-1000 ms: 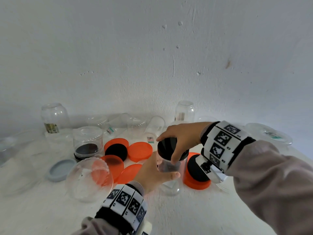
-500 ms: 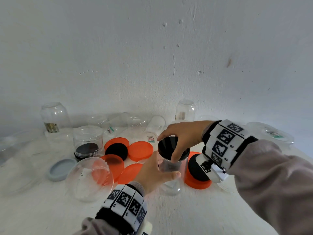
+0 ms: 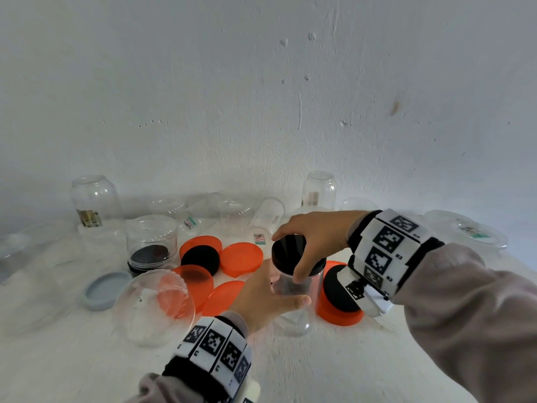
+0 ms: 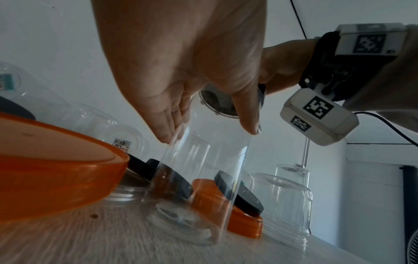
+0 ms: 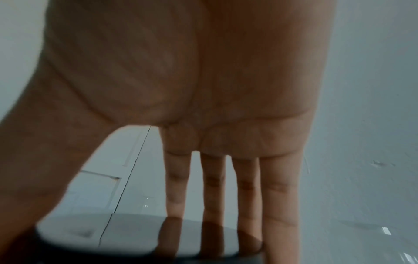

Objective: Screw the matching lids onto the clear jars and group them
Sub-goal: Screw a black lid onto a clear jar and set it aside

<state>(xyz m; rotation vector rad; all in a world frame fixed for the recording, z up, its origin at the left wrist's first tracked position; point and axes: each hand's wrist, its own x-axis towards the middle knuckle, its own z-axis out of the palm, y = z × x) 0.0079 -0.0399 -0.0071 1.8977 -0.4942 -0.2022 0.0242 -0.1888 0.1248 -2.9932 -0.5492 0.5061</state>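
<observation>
A tall clear jar [image 3: 296, 289] stands upright near the middle of the white table [image 3: 319, 367]. My left hand [image 3: 270, 295] wraps round its body from the left, thumb across the front; the left wrist view shows the fingers on the clear jar [image 4: 199, 178]. A black lid [image 3: 290, 253] sits on the jar's mouth. My right hand [image 3: 313, 239] grips this lid from above, thumb on the near rim and fingers over the far rim. In the right wrist view the fingers [image 5: 214, 196] reach down past the glossy black lid [image 5: 135, 237].
Orange lids [image 3: 241, 257] and black lids [image 3: 200, 258] lie left of the jar; another black lid on an orange lid [image 3: 340, 315] lies right. A clear dome-shaped jar [image 3: 154, 306] and a grey lid [image 3: 106, 289] sit front left. Several clear jars [image 3: 96, 199] line the wall.
The right hand has shifted slightly on the black lid, consistent with turning it. The left hand and the jar stay in place.
</observation>
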